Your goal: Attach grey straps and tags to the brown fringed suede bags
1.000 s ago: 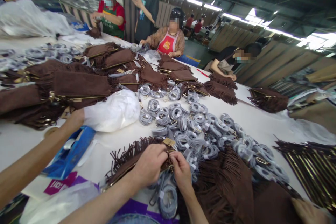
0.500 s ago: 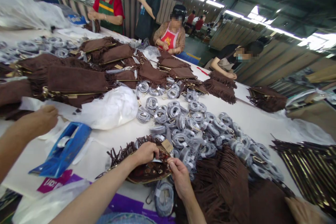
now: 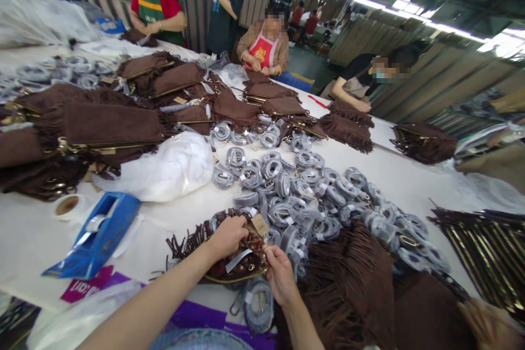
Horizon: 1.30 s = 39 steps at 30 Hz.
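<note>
A brown fringed bag lies in front of me with its mouth spread, showing a patterned lining. My left hand is closed at the upper edge of the opening, fingertips bent inward and partly hidden. With thumb and fingers pinched, my right hand grips the right end of the bag's mouth. A tan hang tag stands up between the hands, and a pale strip lies across the lining. Just below the bag rests a wrapped coiled strap.
Many wrapped strap coils spread beyond the bag. Brown fringed bags are stacked at right, near another person's blurred hand. A blue tape dispenser, tape roll and white plastic bag sit left. Co-workers stand across the table.
The other person's arm at left has gone from view, uncovering the tape roll. The pale strip now shows more fully over the lining. My hands keep nearly the same place on the bag.
</note>
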### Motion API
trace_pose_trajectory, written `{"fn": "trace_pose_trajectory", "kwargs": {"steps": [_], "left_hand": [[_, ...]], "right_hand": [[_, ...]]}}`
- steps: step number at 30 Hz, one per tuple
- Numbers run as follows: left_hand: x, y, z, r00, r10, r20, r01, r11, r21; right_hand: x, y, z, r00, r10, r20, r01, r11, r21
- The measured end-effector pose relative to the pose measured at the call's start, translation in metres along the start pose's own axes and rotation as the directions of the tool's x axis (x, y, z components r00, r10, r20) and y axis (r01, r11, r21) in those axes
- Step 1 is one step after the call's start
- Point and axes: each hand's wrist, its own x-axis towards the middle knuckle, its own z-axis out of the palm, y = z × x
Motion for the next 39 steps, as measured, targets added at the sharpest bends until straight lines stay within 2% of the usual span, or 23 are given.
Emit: {"fn": "trace_pose_trajectory", "kwargs": {"steps": [3,5,7,10,14,19,20,21,22,24,25,26,27,29,31,39], "left_hand": [[-0.019,0.025,-0.003,0.994,0.107,0.013,-0.107,0.993,0.051],[-0.031,0.039,0.004,0.99,0.122,0.066,-0.124,0.992,0.026],[-0.038,0.045,0.016,0.994,0.051,0.097,-0.048,0.998,-0.03],[-0.038,0.039,0.035,0.993,-0.093,0.08,0.1,0.991,-0.088],[-0.028,0.029,0.052,0.981,-0.184,0.061,0.192,0.97,-0.148],[-0.028,0.032,0.061,0.966,-0.257,0.025,0.254,0.931,-0.263],[-0.028,0.032,0.061,0.964,-0.266,0.013,0.258,0.921,-0.291],[-0.028,0.032,0.06,0.962,-0.275,0.002,0.261,0.911,-0.318],[-0.028,0.031,0.06,0.959,-0.284,-0.002,0.266,0.901,-0.343],[-0.028,0.029,0.059,0.955,-0.297,0.012,0.278,0.878,-0.389],[-0.027,0.027,0.059,0.953,-0.301,0.028,0.286,0.866,-0.409],[-0.027,0.026,0.059,0.951,-0.305,0.044,0.294,0.855,-0.427],[-0.027,0.024,0.06,0.949,-0.309,0.057,0.302,0.844,-0.443],[-0.028,0.022,0.062,0.944,-0.321,0.074,0.317,0.824,-0.471],[-0.029,0.022,0.065,0.94,-0.33,0.087,0.328,0.805,-0.494],[-0.029,0.022,0.07,0.935,-0.337,0.107,0.338,0.761,-0.554]], "right_hand": [[-0.004,0.001,-0.001,1.0,0.01,-0.006,-0.01,0.999,0.035],[-0.007,0.001,-0.002,1.0,0.013,-0.003,-0.013,0.999,0.042],[-0.009,0.001,-0.001,1.0,0.01,0.002,-0.01,0.999,0.041],[-0.012,0.0,0.001,1.0,-0.013,-0.001,0.013,1.0,0.021],[-0.012,0.0,0.0,0.998,-0.063,-0.001,0.063,0.996,-0.058],[-0.022,-0.01,0.0,0.989,-0.147,0.011,0.145,0.958,-0.246],[-0.028,-0.014,0.003,0.979,-0.203,0.016,0.196,0.918,-0.343],[-0.036,-0.018,0.006,0.959,-0.28,0.032,0.259,0.834,-0.488],[-0.044,-0.022,0.01,0.931,-0.359,0.07,0.314,0.685,-0.657],[-0.06,-0.026,0.018,0.885,-0.423,0.197,0.323,0.25,-0.913],[-0.066,-0.026,0.022,0.888,-0.39,0.244,0.285,0.05,-0.957],[-0.071,-0.025,0.025,0.907,-0.337,0.254,0.24,-0.083,-0.967],[-0.074,-0.024,0.028,0.928,-0.284,0.242,0.199,-0.173,-0.965],[-0.074,-0.021,0.03,0.956,-0.221,0.195,0.131,-0.275,-0.952],[-0.072,-0.021,0.031,0.966,-0.202,0.164,0.093,-0.321,-0.942],[-0.062,-0.033,0.043,0.988,-0.114,0.102,0.054,-0.36,-0.931]]}}
